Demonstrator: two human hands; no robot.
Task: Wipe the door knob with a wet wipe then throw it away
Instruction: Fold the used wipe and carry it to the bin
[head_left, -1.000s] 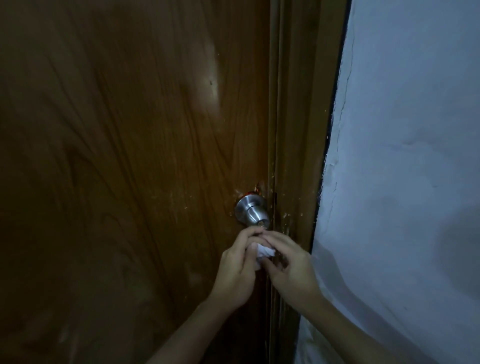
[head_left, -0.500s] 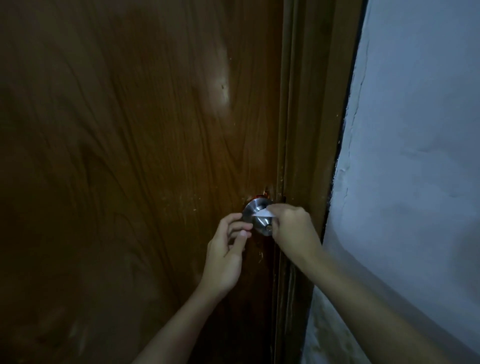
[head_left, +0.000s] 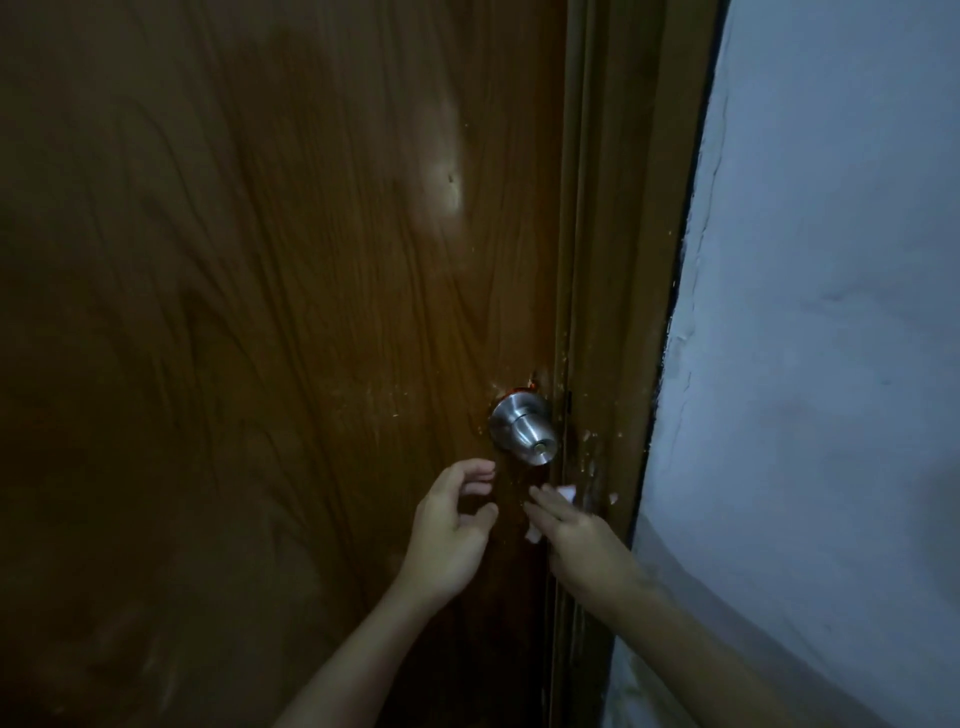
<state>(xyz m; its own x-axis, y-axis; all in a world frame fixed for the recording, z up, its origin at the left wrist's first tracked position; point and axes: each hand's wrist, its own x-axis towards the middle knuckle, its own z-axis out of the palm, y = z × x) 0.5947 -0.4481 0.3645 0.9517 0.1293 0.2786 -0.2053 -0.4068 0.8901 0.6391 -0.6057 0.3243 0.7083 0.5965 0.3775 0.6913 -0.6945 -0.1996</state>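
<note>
Right hand (head_left: 582, 535) has dropped from the door knob (head_left: 524, 434) to just below it, gripping the white wet wipe (head_left: 566, 492), while the left hand (head_left: 452, 525) hovers beside it, fingers loosely curled and empty, before the brown door (head_left: 260, 312).

We are seeing the knob (head_left: 524, 434) standing bare, with open air below it and to its left over the door (head_left: 260, 312). Our left hand (head_left: 449, 535) and right hand (head_left: 576, 535) are hanging just under it, a gap lying between them. On the right, the door frame (head_left: 613, 312) is crowding close beside the knob, with the wall (head_left: 831, 364) beyond
</note>
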